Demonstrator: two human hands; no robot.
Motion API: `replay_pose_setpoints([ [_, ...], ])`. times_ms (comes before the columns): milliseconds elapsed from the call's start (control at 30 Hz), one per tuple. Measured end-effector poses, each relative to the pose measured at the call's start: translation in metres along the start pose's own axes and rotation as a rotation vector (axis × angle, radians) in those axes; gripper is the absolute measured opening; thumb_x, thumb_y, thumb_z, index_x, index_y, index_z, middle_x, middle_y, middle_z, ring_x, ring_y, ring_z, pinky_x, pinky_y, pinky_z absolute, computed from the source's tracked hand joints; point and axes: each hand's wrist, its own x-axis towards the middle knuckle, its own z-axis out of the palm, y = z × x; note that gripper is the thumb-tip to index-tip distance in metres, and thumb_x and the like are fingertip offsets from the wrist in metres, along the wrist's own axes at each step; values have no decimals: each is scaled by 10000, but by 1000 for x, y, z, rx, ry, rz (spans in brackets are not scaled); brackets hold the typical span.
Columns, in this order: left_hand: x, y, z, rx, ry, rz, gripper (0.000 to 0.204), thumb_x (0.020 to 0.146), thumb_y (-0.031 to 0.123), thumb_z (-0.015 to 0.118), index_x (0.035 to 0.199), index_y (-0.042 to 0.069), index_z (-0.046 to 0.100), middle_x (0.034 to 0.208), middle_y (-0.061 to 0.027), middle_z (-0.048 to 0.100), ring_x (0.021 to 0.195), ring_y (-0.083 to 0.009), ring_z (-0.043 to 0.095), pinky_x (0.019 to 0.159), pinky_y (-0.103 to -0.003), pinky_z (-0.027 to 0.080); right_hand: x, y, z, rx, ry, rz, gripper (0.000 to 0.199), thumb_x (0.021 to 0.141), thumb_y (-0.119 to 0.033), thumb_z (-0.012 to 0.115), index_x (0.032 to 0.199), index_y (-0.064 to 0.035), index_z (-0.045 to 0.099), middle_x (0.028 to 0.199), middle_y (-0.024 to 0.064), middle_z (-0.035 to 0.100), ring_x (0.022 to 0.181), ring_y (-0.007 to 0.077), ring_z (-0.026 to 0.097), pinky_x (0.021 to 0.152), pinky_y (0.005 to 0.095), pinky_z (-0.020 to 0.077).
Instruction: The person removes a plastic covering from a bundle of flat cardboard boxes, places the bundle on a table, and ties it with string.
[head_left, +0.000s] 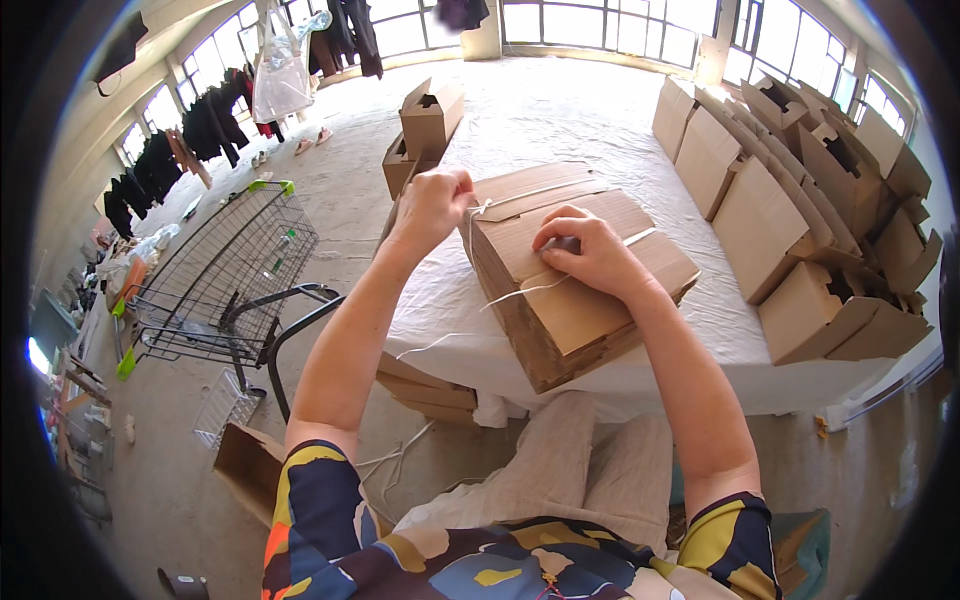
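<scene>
A bundle of flattened cardboard boxes (590, 320) lies on the white-covered table in front of me, its lower end at the near edge. White string (522, 292) runs across the top in two places, and a small knot or loop shows at the upper left corner. My left hand (432, 208) is raised at that corner, its fingers pinched on the white string. Resting on the cardboard's top, my right hand (592, 252) has its fingers curled in beside the other stretch of string. Whatever its fingertips hold is hidden. A loose string end trails over the table at the left.
Several open cardboard boxes (755, 225) stand in rows along the table's right side. Two more boxes (432, 118) are stacked at the far left edge. A wire shopping cart (225, 280) stands on the floor at left. Clothes (210, 125) hang beyond it.
</scene>
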Motion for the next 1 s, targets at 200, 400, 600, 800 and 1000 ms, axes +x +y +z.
replay_pose_setpoints([
  [200, 4, 6, 2, 171, -188, -58, 158, 837, 169, 721, 818, 14, 695, 735, -185, 675, 723, -313, 678, 699, -411, 513, 1, 4, 5, 5, 43, -13, 131, 801, -175, 680, 902, -122, 745, 1037, 39, 662, 915, 208, 650, 863, 343, 506],
  [400, 16, 15, 0, 349, -283, 66, 122, 811, 130, 638, 821, 18, 684, 773, -188, 682, 758, -353, 681, 724, -431, 534, 0, -1, 2, -4, 35, 0, 129, 801, -177, 679, 899, -121, 743, 1027, 38, 663, 925, 208, 646, 855, 350, 505],
  [600, 18, 19, 0, 443, -316, 146, 124, 788, 104, 592, 804, -9, 638, 770, -219, 665, 766, -383, 677, 697, -465, 537, 1, 6, 4, -14, 38, -11, 135, 806, -194, 672, 903, -130, 740, 1037, 45, 665, 956, 228, 646, 870, 364, 502],
  [800, 9, 13, 4, 299, -219, 189, 107, 781, 63, 578, 806, -39, 598, 751, -255, 632, 731, -402, 663, 663, -475, 519, 1, 6, 3, -28, 30, 6, 151, 809, -217, 668, 921, -144, 737, 1059, 54, 657, 1005, 246, 638, 902, 375, 494],
  [1000, 5, -19, 2, -84, -249, -2, 79, 842, 37, 627, 834, -36, 598, 700, -138, 642, 659, -205, 647, 631, -335, 532, 0, -1, 2, -64, 13, -31, 129, 837, -109, 681, 954, -61, 702, 1061, 40, 615, 902, 150, 612, 813, 293, 496],
])
